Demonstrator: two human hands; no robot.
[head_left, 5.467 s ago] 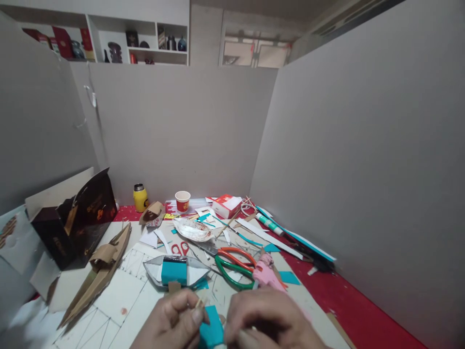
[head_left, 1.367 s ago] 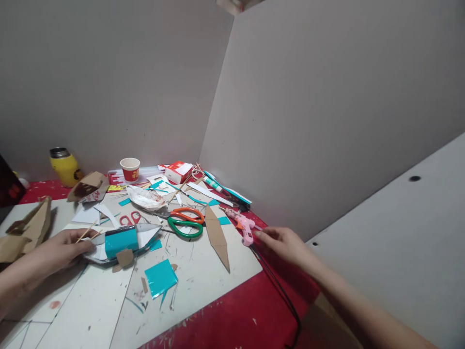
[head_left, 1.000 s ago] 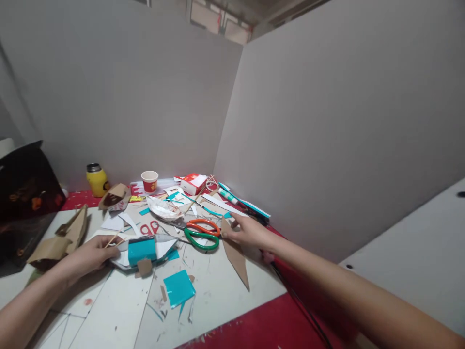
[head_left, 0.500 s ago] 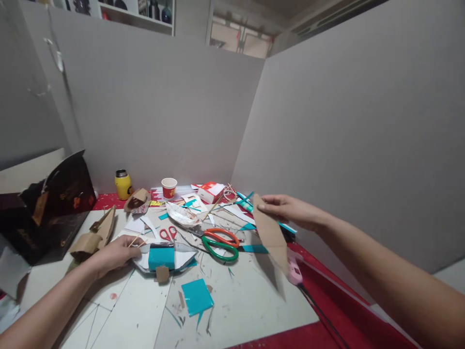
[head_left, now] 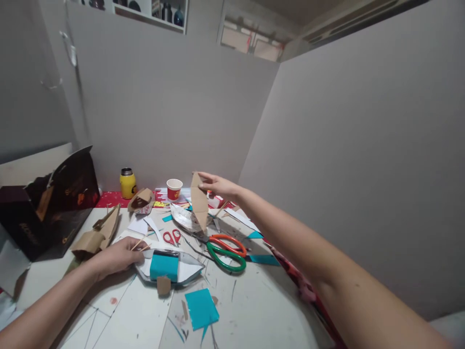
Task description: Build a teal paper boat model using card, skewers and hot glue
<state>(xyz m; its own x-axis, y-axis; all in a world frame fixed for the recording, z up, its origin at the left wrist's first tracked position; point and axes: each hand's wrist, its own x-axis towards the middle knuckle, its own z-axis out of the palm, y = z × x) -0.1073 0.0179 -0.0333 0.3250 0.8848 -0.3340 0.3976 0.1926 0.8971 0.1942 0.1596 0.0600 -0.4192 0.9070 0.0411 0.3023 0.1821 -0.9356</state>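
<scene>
Between the fingers of my right hand [head_left: 218, 186] is a long, pointed piece of cardboard [head_left: 199, 202], held upright over the back of the table. My left hand [head_left: 125, 253] rests on the table with thin wooden sticks [head_left: 140, 242] pinched in its fingers. Right beside those fingers lies a white paper boat [head_left: 189, 268] with a teal band [head_left: 164, 265] across it and a small brown cardboard tab [head_left: 163, 286] at its near side. Large scissors with orange and green handles [head_left: 228, 254] lie right of the boat.
Small red scissors [head_left: 171, 237], a teal square [head_left: 202, 308] and scraps lie about the table. Farther back stand a paper cup [head_left: 174, 190], a yellow bottle [head_left: 128, 184] and a cardboard boat [head_left: 141, 201]. A dark box [head_left: 54, 203] is at left; grey panels [head_left: 163, 106] enclose the table.
My right hand has carried the cardboard piece leftward from the table's right side to above the back middle. My left hand stays by the boat with the sticks.
</scene>
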